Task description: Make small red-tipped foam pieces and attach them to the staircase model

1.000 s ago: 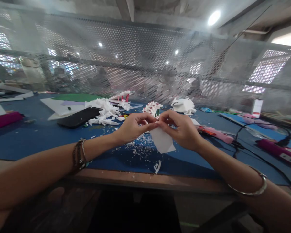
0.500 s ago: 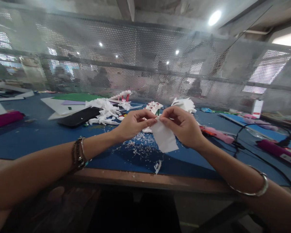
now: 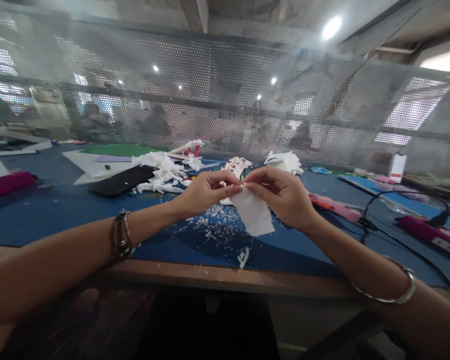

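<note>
A small white sheet of paper (image 3: 253, 215) hangs between my hands over the table. The fingertips of my left hand (image 3: 212, 192) pinch its top edge, and my right hand (image 3: 283, 195) pinches the same edge just beside them. Both hands are closed, their tips nearly touching. Beneath the sheet, fine white paper scraps (image 3: 219, 225) are scattered over the blue tabletop (image 3: 157, 235), and a curled white shred (image 3: 243, 257) lies near the front edge. Partly hidden behind my fingers stands a white piece dotted with dark red (image 3: 236, 164).
Left of centre lie a crumpled white paper heap (image 3: 161, 172), a black phone (image 3: 122, 182) and a green sheet (image 3: 120, 149). To the right are a pink-handled tool (image 3: 337, 207), a black cable (image 3: 408, 245) and a magenta power strip (image 3: 431, 235). A perforated metal screen (image 3: 210, 90) rises behind.
My right fingertips and the sheet's top have shifted very slightly left. Both hands keep their pinch on the paper.
</note>
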Demonstrator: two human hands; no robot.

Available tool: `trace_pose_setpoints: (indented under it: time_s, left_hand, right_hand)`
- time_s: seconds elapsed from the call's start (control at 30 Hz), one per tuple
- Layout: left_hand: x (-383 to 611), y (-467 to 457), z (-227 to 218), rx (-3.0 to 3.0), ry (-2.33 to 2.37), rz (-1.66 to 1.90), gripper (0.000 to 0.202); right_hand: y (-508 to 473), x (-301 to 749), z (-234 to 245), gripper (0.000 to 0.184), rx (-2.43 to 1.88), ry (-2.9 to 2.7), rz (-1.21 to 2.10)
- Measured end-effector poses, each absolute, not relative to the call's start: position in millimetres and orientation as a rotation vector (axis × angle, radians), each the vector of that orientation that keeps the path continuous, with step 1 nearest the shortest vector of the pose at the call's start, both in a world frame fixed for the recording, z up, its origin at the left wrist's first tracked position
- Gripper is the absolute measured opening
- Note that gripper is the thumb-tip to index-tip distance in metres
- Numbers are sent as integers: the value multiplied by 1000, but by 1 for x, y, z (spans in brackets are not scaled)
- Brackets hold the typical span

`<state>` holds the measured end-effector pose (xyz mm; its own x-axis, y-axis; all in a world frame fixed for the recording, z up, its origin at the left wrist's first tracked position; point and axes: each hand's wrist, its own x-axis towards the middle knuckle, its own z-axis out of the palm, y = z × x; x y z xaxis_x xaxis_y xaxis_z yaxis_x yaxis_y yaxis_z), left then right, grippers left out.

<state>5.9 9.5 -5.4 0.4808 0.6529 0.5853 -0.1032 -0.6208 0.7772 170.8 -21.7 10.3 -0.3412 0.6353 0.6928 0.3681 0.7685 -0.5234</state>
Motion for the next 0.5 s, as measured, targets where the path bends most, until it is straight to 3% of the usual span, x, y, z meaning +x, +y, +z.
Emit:
trace_pose_setpoints:
  time_s: [0.5]
  left_hand:
    - [9, 7, -8, 1681, 423, 1208, 15]
  right_hand:
    - [-21, 165, 6, 3, -755, -1916, 413]
